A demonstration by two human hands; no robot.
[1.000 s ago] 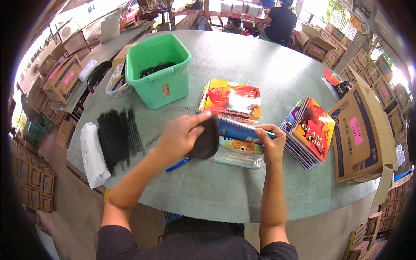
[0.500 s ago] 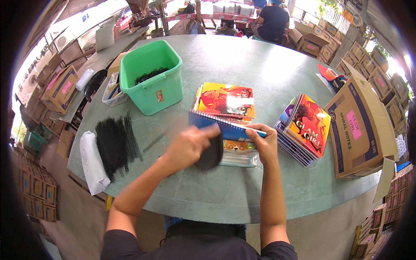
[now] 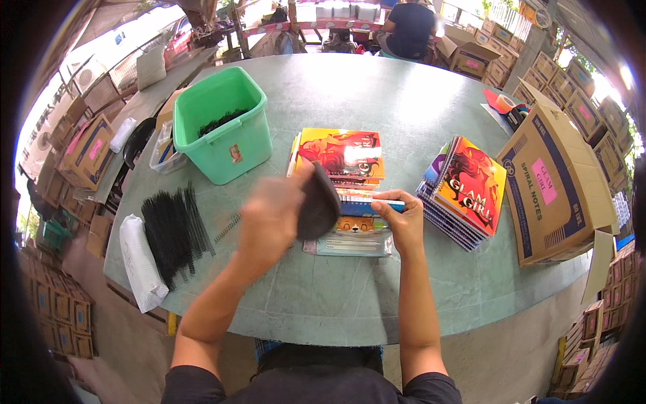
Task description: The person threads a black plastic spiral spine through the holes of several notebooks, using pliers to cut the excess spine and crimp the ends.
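Observation:
My right hand [image 3: 402, 219] grips a blue-covered spiral notebook [image 3: 356, 207] by its right end, thumb on top. The notebook is tilted nearly edge-on, its coil edge uppermost. My left hand [image 3: 269, 212], smeared by motion, is at the notebook's left end with a black rounded pad [image 3: 318, 205] against its fingers; the pad partly hides the notebook. Below lies a plastic-wrapped pack with an orange animal picture [image 3: 354, 232]. Just behind is a stack of red-and-yellow notebooks [image 3: 340, 151]. A single black coil [image 3: 229, 229] lies left of my left hand.
A green bin [image 3: 232, 151] holding black coils stands at the back left. Nearer are a pile of black coils [image 3: 175, 236] and a white wrapped roll [image 3: 142, 262]. On the right stand a notebook stack [image 3: 468, 192] and a cardboard box [image 3: 558, 192]. A person [image 3: 409, 30] sits beyond the table.
My left hand and the black pad have moved left and up, away from the notebook's middle. The notebook has tipped to more nearly edge-on in my right hand. The whole view has shifted slightly.

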